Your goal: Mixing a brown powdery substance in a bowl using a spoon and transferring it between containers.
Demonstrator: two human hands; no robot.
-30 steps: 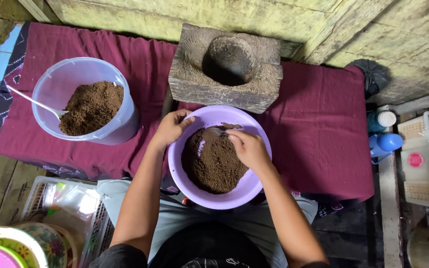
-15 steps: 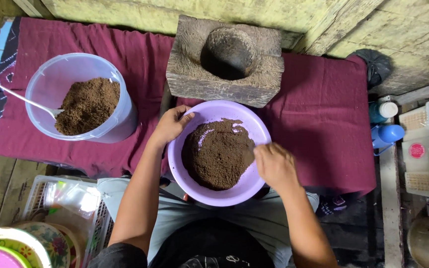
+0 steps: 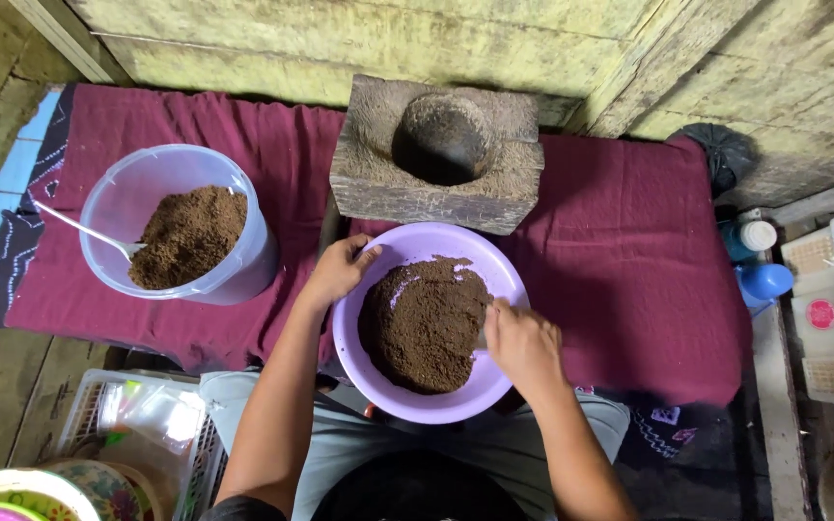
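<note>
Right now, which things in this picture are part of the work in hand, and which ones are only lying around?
In use:
- purple bowl of brown powder
- left hand gripping the bowl's rim
- right hand holding a utensil, mostly hidden, in the powder

Lying about:
- clear bucket with powder and a spoon
- wooden mortar block
- maroon cloth
- blue bottles
- plastic basket

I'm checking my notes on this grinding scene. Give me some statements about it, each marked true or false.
1. The left hand grips the rim of the purple bowl. True.
2. The purple bowl is empty. False: it holds brown powder.
3. The stone mortar sits beyond the purple bowl. True.
4. The clear bucket stands right of the mortar. False: it stands left.
5. The right hand rests at the powder's edge. True.
</note>
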